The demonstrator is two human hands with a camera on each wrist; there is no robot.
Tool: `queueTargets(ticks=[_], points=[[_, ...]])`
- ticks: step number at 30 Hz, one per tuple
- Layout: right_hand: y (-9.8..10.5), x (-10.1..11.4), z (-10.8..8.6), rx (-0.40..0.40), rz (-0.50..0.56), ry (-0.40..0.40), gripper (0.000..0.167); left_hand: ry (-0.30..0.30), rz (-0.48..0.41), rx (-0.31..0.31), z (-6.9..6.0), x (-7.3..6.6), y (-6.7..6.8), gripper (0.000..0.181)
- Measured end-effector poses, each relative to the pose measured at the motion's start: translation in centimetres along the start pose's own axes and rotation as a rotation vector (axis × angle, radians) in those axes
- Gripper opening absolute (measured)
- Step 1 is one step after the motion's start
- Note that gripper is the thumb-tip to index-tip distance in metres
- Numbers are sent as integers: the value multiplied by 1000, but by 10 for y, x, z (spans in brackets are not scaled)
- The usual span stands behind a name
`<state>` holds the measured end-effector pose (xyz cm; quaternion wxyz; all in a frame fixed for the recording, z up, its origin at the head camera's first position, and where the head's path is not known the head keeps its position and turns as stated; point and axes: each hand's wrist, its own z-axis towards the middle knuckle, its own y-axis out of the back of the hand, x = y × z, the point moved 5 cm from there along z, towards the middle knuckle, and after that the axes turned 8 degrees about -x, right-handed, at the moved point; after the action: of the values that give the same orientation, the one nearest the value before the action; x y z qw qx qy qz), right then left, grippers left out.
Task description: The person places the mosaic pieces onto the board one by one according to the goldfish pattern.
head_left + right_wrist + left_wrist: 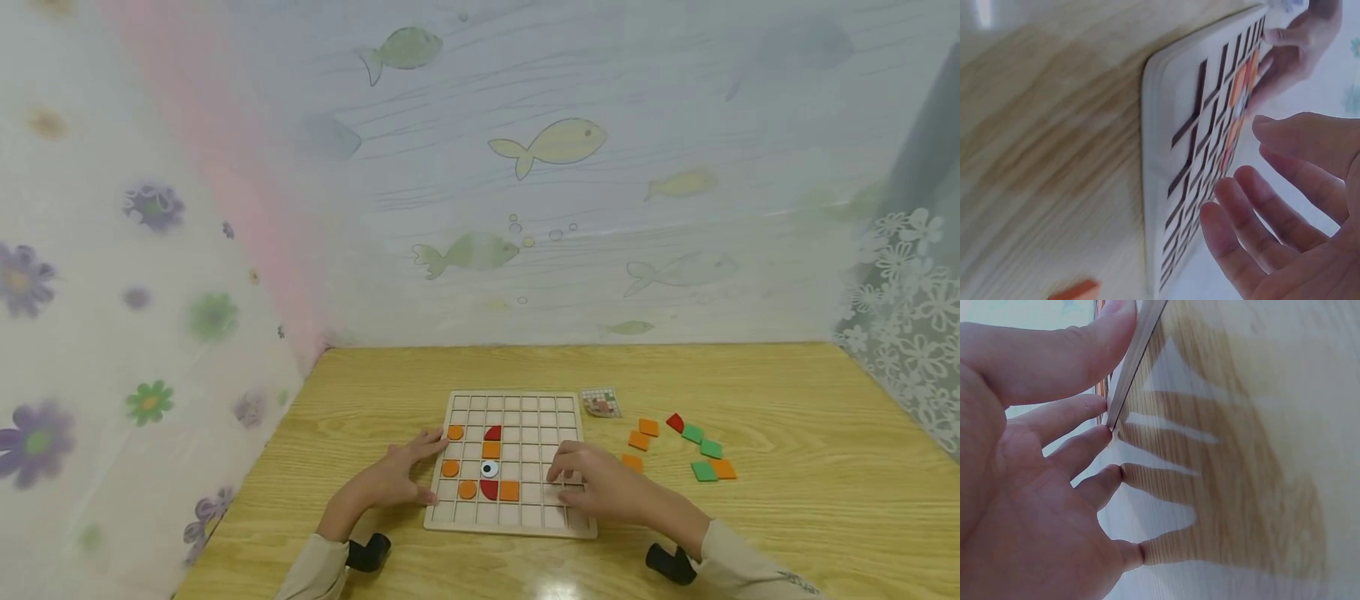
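In the head view, the wooden grid board lies flat on the worktop between the hands, with eight pieces set in its cells: three orange discs, two red quarter-circles, two orange squares and a white eye disc. To the right, at least eight more lie loose: four loose orange squares, three green squares and one loose red quarter-circle. A small card with a printed grid rests just beside the board's far right corner; by the piece counts, the layout seems about half filled, with no green set in yet. The left hand is spread at the board's left edge, and the right hand is over its right part, fingers loosely bent. In the left wrist view, the left fingers are straight and apart, the thumb against the board's side. In the right wrist view, the right thumb and fingers stand apart with no piece visible between them, beside cells that appear unfilled
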<state>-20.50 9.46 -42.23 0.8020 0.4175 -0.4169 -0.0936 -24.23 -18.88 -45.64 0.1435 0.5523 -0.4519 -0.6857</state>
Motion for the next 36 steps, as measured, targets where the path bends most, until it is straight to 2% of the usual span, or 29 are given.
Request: queueTargets(ticks=[5,11,20,31,36], points=[[12,-10,-8,10,-14,-43,12,2,9,-2,-1,-1,0,81],[23,-21,-18,-4,-15,-58,13,-1,9,-1,0,-1,0,81],[38,-38,-38,-46,-77,-21,15,1,19,-3,0,-2,1,80],[51,-66,-75,-123,-56,-15,19,-7,2,3,2,-4,0,81],[54,-70,-82,-131,-34,-25,18,-7,2,1,1,-2,0,81]])
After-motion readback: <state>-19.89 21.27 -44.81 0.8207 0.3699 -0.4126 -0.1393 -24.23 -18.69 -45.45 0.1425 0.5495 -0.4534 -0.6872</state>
